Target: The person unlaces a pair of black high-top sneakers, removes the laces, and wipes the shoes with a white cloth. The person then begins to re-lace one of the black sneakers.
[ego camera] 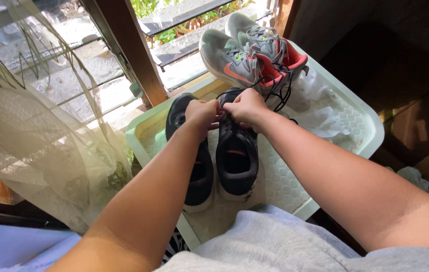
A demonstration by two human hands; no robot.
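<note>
Two black sneakers (236, 160) stand side by side on a pale green plastic tray (363, 118). Both of my hands are over the right-hand black sneaker. My left hand (202, 112) and my right hand (247, 107) each pinch its black laces (281, 98), which loop out toward the far side. Behind them a pair of grey sneakers (234, 58) with red linings leans on the tray's far rim.
A crumpled white plastic sheet (320, 118) lies in the tray's right part. A sheer patterned curtain (38, 136) hangs at the left beside a wooden window post (131, 50). Grey cloth (270, 247) covers my lap at the bottom. Dark furniture stands at the right.
</note>
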